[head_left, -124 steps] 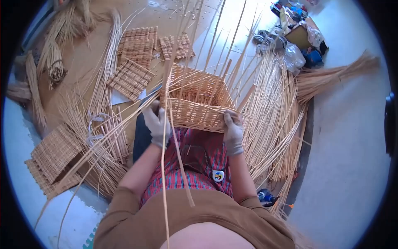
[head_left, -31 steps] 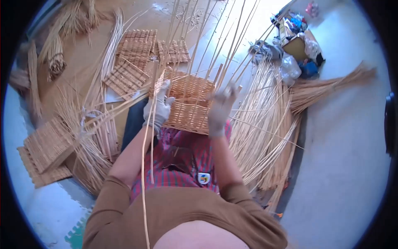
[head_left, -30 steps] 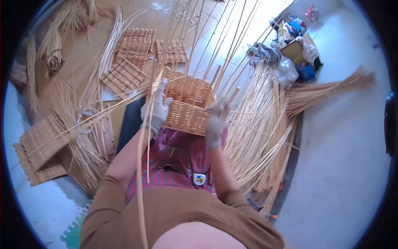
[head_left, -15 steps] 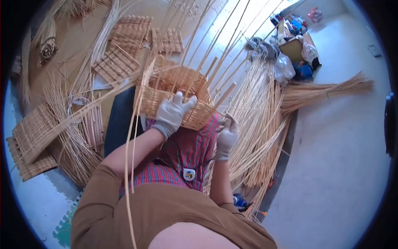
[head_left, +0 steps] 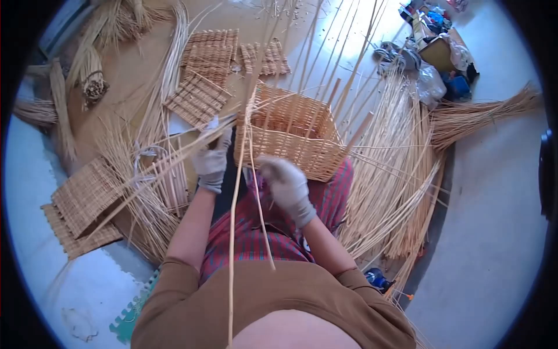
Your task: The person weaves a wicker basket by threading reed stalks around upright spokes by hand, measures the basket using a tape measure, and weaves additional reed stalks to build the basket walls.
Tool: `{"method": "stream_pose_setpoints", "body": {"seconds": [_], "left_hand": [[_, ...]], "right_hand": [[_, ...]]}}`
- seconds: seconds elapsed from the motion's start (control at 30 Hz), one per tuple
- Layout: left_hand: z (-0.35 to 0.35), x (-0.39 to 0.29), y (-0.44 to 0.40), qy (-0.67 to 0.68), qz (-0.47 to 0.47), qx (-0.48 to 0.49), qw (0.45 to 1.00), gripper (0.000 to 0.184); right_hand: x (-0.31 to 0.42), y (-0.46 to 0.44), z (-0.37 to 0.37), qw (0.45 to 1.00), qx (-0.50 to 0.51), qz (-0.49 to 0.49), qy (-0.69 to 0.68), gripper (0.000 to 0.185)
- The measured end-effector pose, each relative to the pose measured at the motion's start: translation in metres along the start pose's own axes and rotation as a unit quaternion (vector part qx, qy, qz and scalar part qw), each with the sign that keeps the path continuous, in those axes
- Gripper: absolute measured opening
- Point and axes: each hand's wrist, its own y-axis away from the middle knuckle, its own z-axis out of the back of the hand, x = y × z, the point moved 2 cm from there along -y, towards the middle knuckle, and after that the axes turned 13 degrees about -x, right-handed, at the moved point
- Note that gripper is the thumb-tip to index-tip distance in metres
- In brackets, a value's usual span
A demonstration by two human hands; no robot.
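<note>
A rectangular wicker basket [head_left: 290,145] rests on my lap, with long upright stakes rising from its rim. My left hand [head_left: 212,163], in a pale glove, is at the basket's left corner, its fingers wrapped round a bunch of long loose strands [head_left: 195,146] that stretch to the lower left. My right hand [head_left: 285,183], also gloved and blurred, is in front of the basket's near wall beside two strands hanging towards me. Its fingers are smeared by motion, and whether they hold anything cannot be made out.
Flat woven panels [head_left: 197,99] lie beyond the basket at the left. A folded woven piece [head_left: 87,198] is at the lower left. Loose canes [head_left: 389,186] spread on the right, near a tied bundle [head_left: 482,116] and a box with plastic bags [head_left: 433,84].
My left hand has moved from the basket's front wall to its left corner. My right hand has crossed leftwards from the right corner to the front. The view has shifted.
</note>
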Motion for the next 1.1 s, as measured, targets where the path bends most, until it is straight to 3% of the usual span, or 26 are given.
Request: {"method": "stream_pose_setpoints", "body": {"seconds": [0.03,0.07,0.1,0.13,0.17,0.2,0.23,0.27,0.33,0.4,0.43,0.5,0.53,0.57,0.6,0.67,0.7,0.73,0.8,0.87,0.93,0.97,1.0,1.03,1.07,1.1], "left_hand": [[0.006,-0.005,0.0,-0.045,-0.068,0.028,0.996,0.025],[0.011,-0.007,0.002,-0.046,-0.097,0.054,0.993,0.024],[0.005,0.003,0.009,0.152,0.059,0.152,0.975,0.02],[0.0,0.013,0.016,0.462,0.319,0.165,0.811,0.016],[-0.004,0.023,0.024,0.564,0.496,0.115,0.65,0.014],[0.002,0.019,0.007,0.473,0.449,0.16,0.741,0.02],[0.009,0.014,-0.012,0.371,0.395,0.2,0.816,0.026],[-0.001,0.03,-0.032,0.332,0.212,0.259,0.882,0.044],[-0.01,0.018,-0.071,0.525,0.391,0.27,0.706,0.05],[-0.032,0.031,-0.092,0.534,0.319,0.407,0.669,0.056],[-0.049,0.035,-0.09,0.55,0.391,0.424,0.605,0.057],[-0.066,0.039,-0.096,0.535,0.28,0.527,0.599,0.054],[-0.067,0.036,-0.096,0.548,0.242,0.501,0.624,0.043],[-0.068,0.037,-0.086,0.555,0.286,0.476,0.619,0.039],[-0.07,0.037,-0.074,0.562,0.329,0.447,0.613,0.036],[-0.064,0.032,-0.063,0.503,0.349,0.424,0.668,0.04],[-0.056,0.027,-0.063,0.477,0.289,0.392,0.732,0.038],[-0.059,0.025,-0.059,0.479,0.283,0.38,0.739,0.038],[-0.061,0.023,-0.047,0.482,0.292,0.345,0.751,0.038],[-0.063,0.019,-0.044,0.476,0.326,0.309,0.756,0.037],[-0.069,0.025,-0.039,0.424,0.286,0.298,0.806,0.037],[-0.069,0.022,-0.039,0.452,0.305,0.285,0.789,0.039],[-0.07,0.024,-0.037,0.472,0.312,0.275,0.778,0.04],[-0.072,0.026,-0.035,0.491,0.321,0.263,0.766,0.041],[-0.067,0.023,-0.038,0.464,0.292,0.237,0.802,0.045],[-0.065,0.019,-0.04,0.497,0.316,0.197,0.784,0.046]], "right_hand": [[0.026,-0.001,-0.014,0.991,0.011,0.116,0.071,0.032],[0.038,0.001,-0.03,0.993,0.03,0.089,0.073,0.036],[0.052,-0.002,-0.044,0.992,0.049,0.099,0.059,0.038],[0.068,-0.008,-0.051,0.983,0.058,0.154,0.076,0.032],[0.071,-0.014,-0.059,0.975,0.083,0.179,0.102,0.031],[0.071,-0.015,-0.064,0.964,0.108,0.204,0.13,0.031],[0.073,-0.014,-0.063,0.965,0.068,0.22,0.125,0.027],[0.075,-0.012,-0.06,0.964,0.051,0.222,0.135,0.025],[0.069,-0.002,-0.051,0.961,0.056,0.228,0.149,0.023],[0.073,0.005,-0.037,0.97,0.06,0.203,0.123,0.024],[0.073,0.008,-0.03,0.974,0.047,0.186,0.125,0.022],[0.059,0.013,-0.011,0.979,0.022,0.158,0.124,0.022],[0.055,0.012,0.003,0.986,-0.008,0.112,0.12,0.025],[0.025,0.014,0.012,0.987,-0.108,0.082,0.082,0.022],[0.011,0.005,0.024,0.977,-0.175,-0.117,-0.039,0.015],[-0.043,-0.02,0.038,0.936,-0.257,-0.236,-0.053,0.025],[-0.04,-0.033,0.028,0.937,-0.283,-0.172,-0.112,0.029],[-0.037,-0.052,0.013,0.932,-0.302,-0.103,-0.173,0.033],[-0.009,-0.104,-0.007,0.975,-0.2,0.08,-0.059,0.045],[0.058,-0.154,-0.03,0.953,-0.149,0.147,0.22,0.057],[0.023,-0.202,-0.033,0.933,-0.207,0.216,0.198,0.067],[0.048,-0.19,-0.018,0.984,-0.159,0.027,0.075,0.066],[0.022,-0.177,-0.003,0.981,-0.16,0.098,-0.058,0.057],[-0.004,-0.157,0.018,0.969,-0.183,0.102,-0.131,0.048],[-0.03,-0.137,0.038,0.951,-0.203,0.111,-0.204,0.039],[-0.047,-0.101,0.052,0.957,-0.223,0.027,-0.182,0.032]]}}
